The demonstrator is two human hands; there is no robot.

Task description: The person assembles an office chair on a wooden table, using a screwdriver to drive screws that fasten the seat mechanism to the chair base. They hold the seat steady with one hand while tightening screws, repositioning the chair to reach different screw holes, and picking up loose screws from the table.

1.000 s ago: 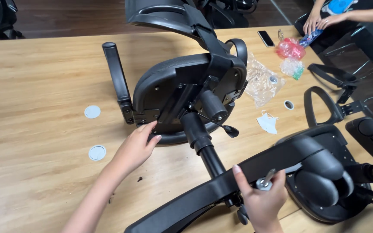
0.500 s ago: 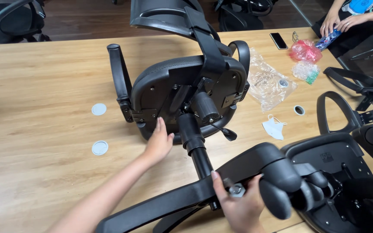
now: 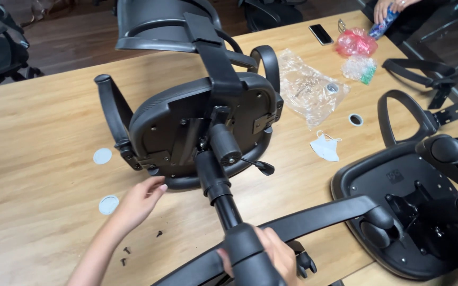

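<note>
An upturned black office chair seat (image 3: pixel 186 127) lies on the wooden table (image 3: pixel 38 180), its gas cylinder (image 3: pixel 219 185) sticking out toward me. The black star base (image 3: pixel 314 217) sits on the cylinder's end. My right hand (image 3: pixel 274 257) grips the base's hub (image 3: pixel 245 249) at the bottom of the view. My left hand (image 3: pixel 139 201) rests with spread fingers on the table, its fingertips touching the seat's rim. Small dark screws (image 3: pixel 125 254) lie loose by my left wrist.
A second upturned chair seat (image 3: pixel 398 212) lies at the right, an armrest (image 3: pixel 404 114) beyond it. Plastic bags (image 3: pixel 308 87), a white face mask (image 3: pixel 327 148), a phone (image 3: pixel 322 34) and two grey round caps (image 3: pixel 102 156) are on the table. Another person's hands (image 3: pixel 390 8) are at the top right.
The view has shifted left and closer. The star base has slid further onto the cylinder, and my right hand has moved from its arm to the hub. My left hand stays at the seat's rim.
</note>
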